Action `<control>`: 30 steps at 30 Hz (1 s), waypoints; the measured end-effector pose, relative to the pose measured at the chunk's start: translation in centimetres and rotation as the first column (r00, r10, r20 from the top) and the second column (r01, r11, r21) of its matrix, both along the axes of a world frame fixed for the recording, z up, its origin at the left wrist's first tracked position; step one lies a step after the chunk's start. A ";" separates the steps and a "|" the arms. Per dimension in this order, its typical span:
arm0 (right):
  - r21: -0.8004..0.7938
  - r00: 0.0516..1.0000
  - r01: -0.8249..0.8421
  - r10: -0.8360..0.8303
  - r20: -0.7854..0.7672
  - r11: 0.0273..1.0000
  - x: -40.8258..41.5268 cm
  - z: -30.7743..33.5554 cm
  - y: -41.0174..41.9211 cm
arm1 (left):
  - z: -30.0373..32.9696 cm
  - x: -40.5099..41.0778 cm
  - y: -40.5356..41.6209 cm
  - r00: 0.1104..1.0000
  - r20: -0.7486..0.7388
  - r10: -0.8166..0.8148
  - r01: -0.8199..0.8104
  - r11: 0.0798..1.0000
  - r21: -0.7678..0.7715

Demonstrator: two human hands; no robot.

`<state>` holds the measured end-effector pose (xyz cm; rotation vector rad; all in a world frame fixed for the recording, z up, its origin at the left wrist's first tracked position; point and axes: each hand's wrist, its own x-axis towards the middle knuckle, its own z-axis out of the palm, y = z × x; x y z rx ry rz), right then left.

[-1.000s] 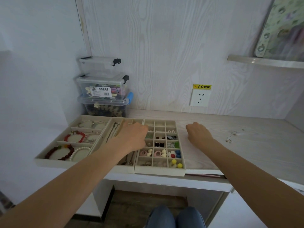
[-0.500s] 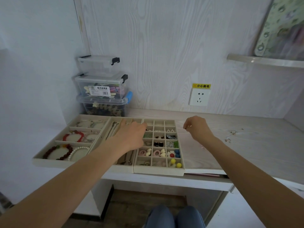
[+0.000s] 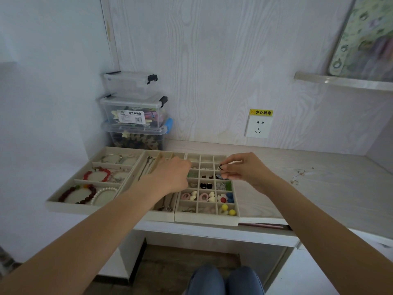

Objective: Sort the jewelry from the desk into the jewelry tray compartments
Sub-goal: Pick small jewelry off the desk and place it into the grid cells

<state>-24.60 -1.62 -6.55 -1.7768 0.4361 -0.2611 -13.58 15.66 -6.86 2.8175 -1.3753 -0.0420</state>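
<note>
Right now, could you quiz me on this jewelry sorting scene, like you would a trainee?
1. True or false: the right hand pinches a small dark earring over the grid tray.
2. Which bracelet lies nearest the tray's front edge? A) white pearl bracelet B) red bead bracelet C) a gold chain
3. Fill in: loose jewelry waiting on the desk lies to the ____ of the trays.

Key: 1 true; 2 A; 3 right.
</note>
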 end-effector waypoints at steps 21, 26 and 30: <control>-0.758 0.965 -0.236 0.059 -0.254 0.608 1.3 -0.6 2.9 | -0.1 -0.3 0.3 1.000 -0.020 0.021 -0.022 0.998 -0.051; -0.807 0.945 -0.317 0.094 -0.313 0.498 1.6 -0.3 3.7 | -0.5 -0.1 0.3 0.999 -0.013 0.032 -0.033 0.996 -0.080; -0.825 0.936 -0.343 0.095 -0.338 0.450 1.8 -0.3 3.9 | -0.6 -0.1 0.4 0.999 -0.042 0.035 -0.039 0.995 -0.092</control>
